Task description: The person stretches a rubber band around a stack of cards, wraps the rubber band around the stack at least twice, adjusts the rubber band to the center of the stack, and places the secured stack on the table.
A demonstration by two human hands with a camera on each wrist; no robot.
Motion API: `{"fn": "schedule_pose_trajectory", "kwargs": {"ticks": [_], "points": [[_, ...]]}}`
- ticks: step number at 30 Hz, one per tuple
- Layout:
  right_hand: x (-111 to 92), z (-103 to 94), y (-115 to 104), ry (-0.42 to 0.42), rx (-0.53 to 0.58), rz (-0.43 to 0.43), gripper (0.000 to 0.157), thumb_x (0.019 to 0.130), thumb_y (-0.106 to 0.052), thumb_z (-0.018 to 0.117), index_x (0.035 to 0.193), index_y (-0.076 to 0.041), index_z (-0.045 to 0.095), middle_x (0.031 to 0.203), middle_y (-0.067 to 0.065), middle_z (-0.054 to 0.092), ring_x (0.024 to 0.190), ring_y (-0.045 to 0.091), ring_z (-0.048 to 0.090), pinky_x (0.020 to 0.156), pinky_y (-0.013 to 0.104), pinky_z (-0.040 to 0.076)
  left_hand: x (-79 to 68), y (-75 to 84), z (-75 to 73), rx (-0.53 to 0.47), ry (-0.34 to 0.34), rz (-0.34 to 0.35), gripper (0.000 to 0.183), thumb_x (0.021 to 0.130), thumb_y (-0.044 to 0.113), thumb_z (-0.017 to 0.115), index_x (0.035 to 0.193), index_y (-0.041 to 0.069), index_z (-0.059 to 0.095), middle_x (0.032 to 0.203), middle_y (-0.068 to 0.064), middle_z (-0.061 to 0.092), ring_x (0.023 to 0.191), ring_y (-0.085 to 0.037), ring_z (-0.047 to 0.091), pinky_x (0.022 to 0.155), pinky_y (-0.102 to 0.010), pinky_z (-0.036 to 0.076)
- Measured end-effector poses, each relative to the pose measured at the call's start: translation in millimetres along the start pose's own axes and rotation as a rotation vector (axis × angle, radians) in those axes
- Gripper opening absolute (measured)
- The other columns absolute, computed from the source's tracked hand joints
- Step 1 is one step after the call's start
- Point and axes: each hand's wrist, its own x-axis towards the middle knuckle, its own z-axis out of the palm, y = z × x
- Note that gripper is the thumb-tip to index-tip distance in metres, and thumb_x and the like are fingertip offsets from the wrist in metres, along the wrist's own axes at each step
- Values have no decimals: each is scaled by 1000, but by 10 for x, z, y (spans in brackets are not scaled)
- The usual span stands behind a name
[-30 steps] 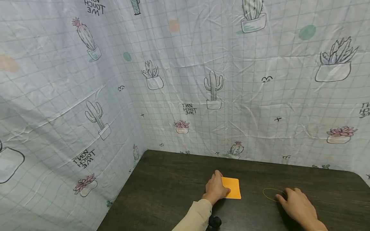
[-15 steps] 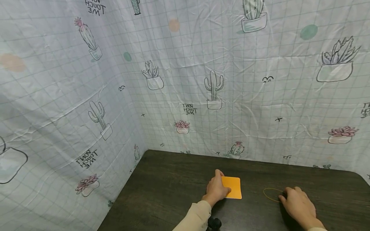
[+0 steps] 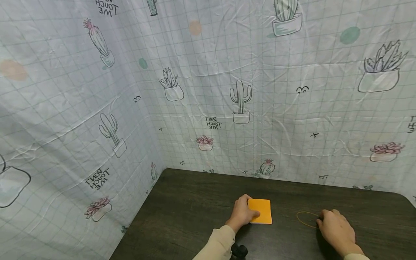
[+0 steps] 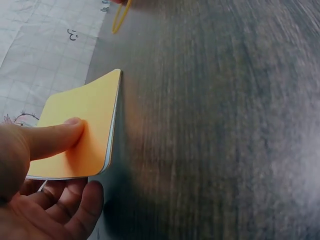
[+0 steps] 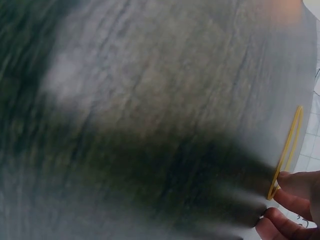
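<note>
My left hand [image 3: 242, 212] grips a thin stack of square orange cards [image 3: 264, 211] with rounded corners. In the left wrist view the thumb [image 4: 55, 140] presses flat on the top face and the other fingers curl beneath. The stack [image 4: 95, 102] is tilted there, with a pale layer along its edge. To the right, my right hand [image 3: 336, 229] pinches a thin yellow rubber band [image 3: 303, 218] at its near end. In the right wrist view the band [image 5: 287, 150] stretches out as a narrow loop from between thumb [image 5: 300, 182] and index finger.
Both hands are over a dark wood-grain table [image 3: 195, 195]. White cloth [image 3: 208, 101] printed with cacti hangs behind it and along the left side. A small black object [image 3: 239, 251] sits by the left sleeve [image 3: 216, 243].
My left fingers have drawn in lower behind the card stack, which stays nearly in place. My right hand has shifted slightly right, its thumb now tucked closer to the fingers on the rubber band.
</note>
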Motion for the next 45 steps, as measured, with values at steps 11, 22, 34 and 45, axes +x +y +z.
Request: {"fn": "schedule_pose_trajectory", "kwargs": {"ticks": [11, 22, 34, 45], "points": [[17, -33, -14, -18, 15, 6, 19, 90, -15, 74, 98, 1, 70, 90, 18, 60, 82, 39, 59, 64, 54, 49, 9, 15, -64, -165, -69, -23, 21, 76, -3, 84, 88, 6, 70, 80, 3, 61, 71, -13, 59, 70, -34, 59], [11, -27, -31, -14, 23, 26, 16, 91, -16, 73, 95, 0, 69, 87, 15, 56, 79, 38, 58, 60, 53, 48, -25, 143, -173, -358, -141, -15, 16, 78, -2, 84, 87, 5, 72, 83, 1, 66, 75, -15, 65, 73, -38, 60], [34, -39, 10, -78, 31, 1, 18, 92, -17, 74, 97, 0, 69, 89, 13, 59, 77, 32, 58, 64, 50, 49, -233, 264, -381, -558, -300, 35, 13, 81, -1, 82, 91, 2, 74, 87, -4, 69, 78, -19, 69, 72, -39, 61], [52, -34, 3, -74, 27, 22, 19, 91, -16, 74, 98, 1, 70, 90, 15, 60, 79, 35, 59, 66, 53, 49, -416, 599, -612, -633, -399, 126, 15, 83, -3, 79, 97, 0, 73, 88, -3, 71, 77, -17, 71, 67, -37, 61]]}}
